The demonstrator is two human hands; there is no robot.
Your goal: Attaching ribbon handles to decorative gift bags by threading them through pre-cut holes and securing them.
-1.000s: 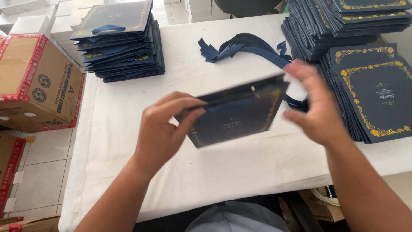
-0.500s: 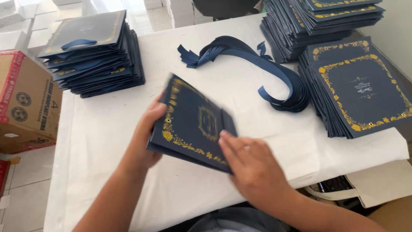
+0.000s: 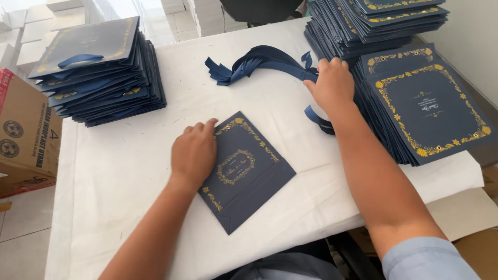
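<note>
- Navy paper bag (image 3: 248, 173) with a gold floral border is being kept flat on the white-covered counter (image 3: 129, 171), near its front edge, turned at a slant.
- Left hand (image 3: 193, 153) is being pressed palm-down on the bag's upper left edge, fingers held together and slightly curled; nothing is being pinched.
- Right hand (image 3: 332, 85) is being laid over the bundle of dark blue satin ribbons (image 3: 259, 62) at the back of the counter, fingers bent over the ribbon ends; whether a ribbon is actually being gripped cannot be told.
- One ribbon loop (image 3: 317, 118) is being seen under the right wrist, just beside the tall stack of flat navy bags with gold frames (image 3: 430, 103) at the right.
- Another stack of navy bags (image 3: 384, 21) is being shown behind it, at the far right corner.
- At the left rear, a pile of navy bags fitted with blue ribbon handles (image 3: 98, 72) is being shown, well apart from both hands.
- Brown cardboard box (image 3: 26, 135) is being shown on the floor, left of the counter.
</note>
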